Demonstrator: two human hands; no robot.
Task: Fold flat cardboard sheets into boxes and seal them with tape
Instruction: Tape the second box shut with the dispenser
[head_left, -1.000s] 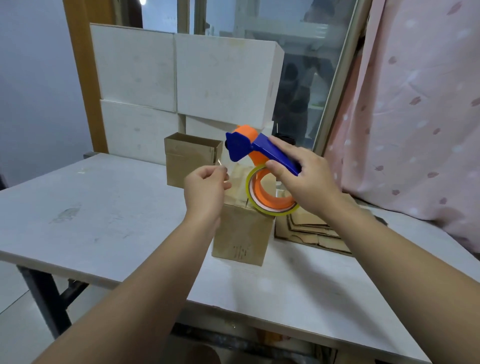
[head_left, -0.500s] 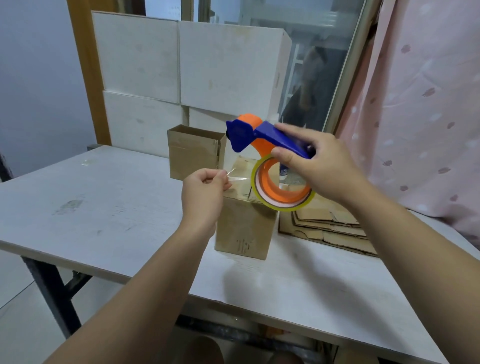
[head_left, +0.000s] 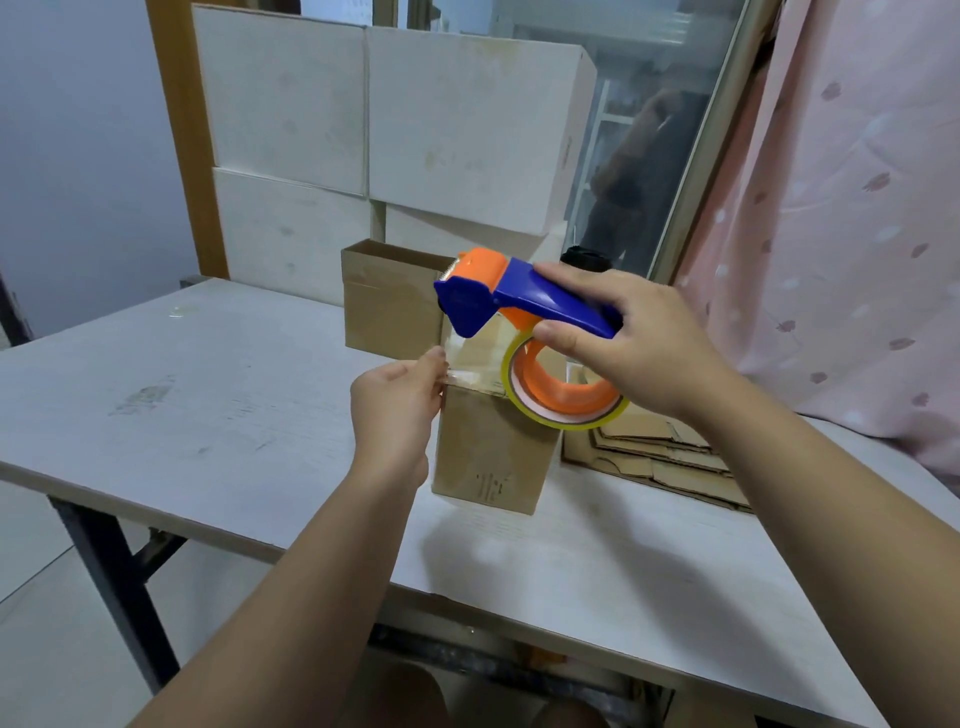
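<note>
Leftward, the white surface (head_left: 208, 415) lay bare from its near edge at six o'clock to its far edge, leaving broad open room at nine o'clock of the brown box (head_left: 493, 452). The left hand (head_left: 397, 410) reached in from seven o'clock, wrist straight, thumb and forefinger pinching the free end of the clear tape (head_left: 457, 358) at the box's top left edge. The box stood upright and closed near the surface's middle, well back from the near edge. At its eleven o'clock stood an open-topped box (head_left: 389, 306), just before stacked white cartons (head_left: 415, 130). Over the box hung the tape dispenser (head_left: 524, 301); whether its roll touched the top I could not tell. The right hand (head_left: 639, 343), entering from five o'clock, gripped the dispenser's blue handle with fingers curled over it. At three o'clock flat cardboard sheets (head_left: 670, 457) lay stacked near a pink curtain (head_left: 831, 234).
</note>
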